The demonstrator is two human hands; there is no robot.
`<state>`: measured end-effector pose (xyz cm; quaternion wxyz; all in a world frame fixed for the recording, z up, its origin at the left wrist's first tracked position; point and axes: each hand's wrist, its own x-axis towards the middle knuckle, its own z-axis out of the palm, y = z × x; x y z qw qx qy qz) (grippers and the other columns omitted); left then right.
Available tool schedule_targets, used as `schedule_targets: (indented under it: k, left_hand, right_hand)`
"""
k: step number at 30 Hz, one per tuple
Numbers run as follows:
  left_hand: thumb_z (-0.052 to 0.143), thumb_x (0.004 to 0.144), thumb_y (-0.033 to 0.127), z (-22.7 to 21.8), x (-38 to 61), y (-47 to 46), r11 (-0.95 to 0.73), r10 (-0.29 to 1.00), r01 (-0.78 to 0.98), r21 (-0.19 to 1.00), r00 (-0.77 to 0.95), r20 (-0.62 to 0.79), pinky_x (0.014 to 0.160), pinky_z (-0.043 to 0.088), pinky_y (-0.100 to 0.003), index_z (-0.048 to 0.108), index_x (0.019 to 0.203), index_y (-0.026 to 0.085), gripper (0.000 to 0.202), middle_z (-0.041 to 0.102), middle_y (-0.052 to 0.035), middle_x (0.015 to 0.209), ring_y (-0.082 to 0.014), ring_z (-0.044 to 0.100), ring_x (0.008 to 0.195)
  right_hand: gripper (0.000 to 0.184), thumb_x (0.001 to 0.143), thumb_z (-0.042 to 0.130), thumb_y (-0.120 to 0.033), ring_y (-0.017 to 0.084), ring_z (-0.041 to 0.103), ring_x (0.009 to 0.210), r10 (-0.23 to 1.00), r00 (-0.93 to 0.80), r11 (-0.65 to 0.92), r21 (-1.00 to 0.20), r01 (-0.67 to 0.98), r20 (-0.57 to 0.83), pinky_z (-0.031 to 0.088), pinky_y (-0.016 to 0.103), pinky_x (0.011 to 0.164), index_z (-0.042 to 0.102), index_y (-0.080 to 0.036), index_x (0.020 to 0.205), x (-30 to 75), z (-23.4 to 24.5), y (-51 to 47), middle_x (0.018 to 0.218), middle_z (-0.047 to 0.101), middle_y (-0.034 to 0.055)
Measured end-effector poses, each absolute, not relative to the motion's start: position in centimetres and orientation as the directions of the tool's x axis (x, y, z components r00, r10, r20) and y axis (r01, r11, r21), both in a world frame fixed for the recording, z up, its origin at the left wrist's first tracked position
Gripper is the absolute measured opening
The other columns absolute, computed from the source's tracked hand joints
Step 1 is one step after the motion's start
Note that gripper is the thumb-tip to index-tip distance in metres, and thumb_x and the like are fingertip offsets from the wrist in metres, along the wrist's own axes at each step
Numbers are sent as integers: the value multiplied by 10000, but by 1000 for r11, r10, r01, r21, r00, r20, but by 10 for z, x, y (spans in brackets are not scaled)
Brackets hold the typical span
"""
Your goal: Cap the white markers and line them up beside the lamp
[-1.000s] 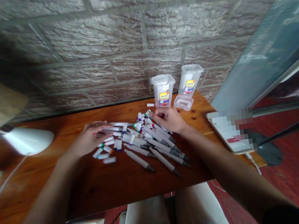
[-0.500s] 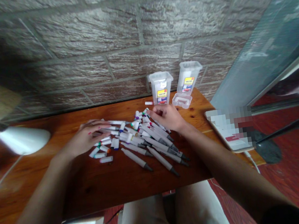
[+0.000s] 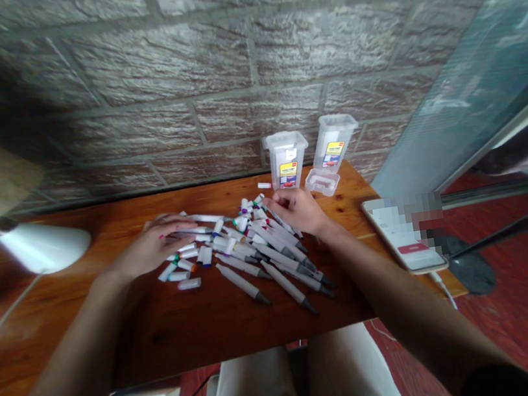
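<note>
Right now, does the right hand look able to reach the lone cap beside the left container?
Probably yes: the right hand is near the lone cap, only bare tabletop shows between them, and the left container stands aside.

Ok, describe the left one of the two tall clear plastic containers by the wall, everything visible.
The tall, clear, plastic-looking container has a flared rim and seems to narrow toward its base. A yellow, blue and red label sits on its lower front. It stands upright on the brown wooden table, close to the grey-brown brick wall; whether they touch is unclear. No lid shows on top. The right hand is just in front of its base; contact can't be told.
</note>
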<state>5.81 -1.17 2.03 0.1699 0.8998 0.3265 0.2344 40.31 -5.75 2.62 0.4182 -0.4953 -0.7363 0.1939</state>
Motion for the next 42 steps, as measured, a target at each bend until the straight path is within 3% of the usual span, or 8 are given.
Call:
schedule_targets:
  k: [7,14,27,33,42]
  left_hand:
    - [630,880,448,19,58,-13,-690,692,510,514,674,259,863,548,-326,705,1096,218,324,727,-80,1102,-200,676,964]
    - [626,878,468,17,57,-14,-680,705,523,515,658,263,895,554,-378,705,1130,214,367,725,-97,1120,-229,687,983]
    - [645,885,360,25,65,-19,-723,645,434,538,703,300,882,567,-339,697,1127,222,283,726,-76,1132,-205,695,988]
    - [670,862,391,23,65,-18,-702,657,415,579,691,301,871,583,-373,712,1119,235,304,738,-79,1139,-233,713,974]
    - [655,879,361,24,64,-18,-731,638,431,529,705,308,810,585,-339,714,1125,231,285,749,-75,1079,-212,717,900]
  right_hand:
    - [444,917,526,-468,87,360,502,876,-177,463,-679,570,449,303,251,526,478,-191,574,402,25,-58,519,432,-38]
    - [449,913,523,-492,92,361,500,885,-174,449,-692,565,433,293,254,516,485,-193,580,403,27,-59,523,423,-34]
    - [430,914,529,-460,89,364,495,891,-177,439,-693,572,418,296,251,516,480,-192,582,402,24,-58,520,433,-35]
    - [439,914,527,-459,88,350,493,885,-179,449,-690,567,429,287,247,510,451,-196,571,403,25,-58,511,408,-41]
    - [428,909,535,-448,85,353,487,884,-172,448,-683,576,435,295,243,509,464,-192,574,402,27,-59,515,421,-40]
